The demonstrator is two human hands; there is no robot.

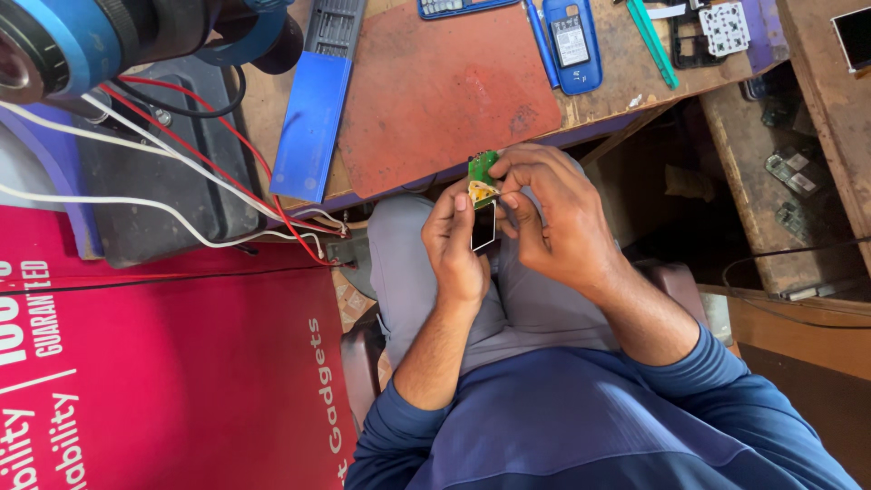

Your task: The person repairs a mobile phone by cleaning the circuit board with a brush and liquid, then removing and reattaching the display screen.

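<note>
Both hands, left hand and right hand, pinch the green circuit board with closed fingers, just off the table edge, above the lap; board's lower end partly hidden.

both forearms rise from the lower edge of the view, sleeves pushed up past the wrists, and meet just above the lap. the left hand comes in from 7 o'clock, its wrist straight, fingers curled upward and pinched shut, thumb pointing to 12 o'clock. the right hand comes in from 4 o'clock, knuckles up and bent, its fingers folded in toward 9 o'clock. the fingertips of both hands touch, closed together in one small grip.
</note>
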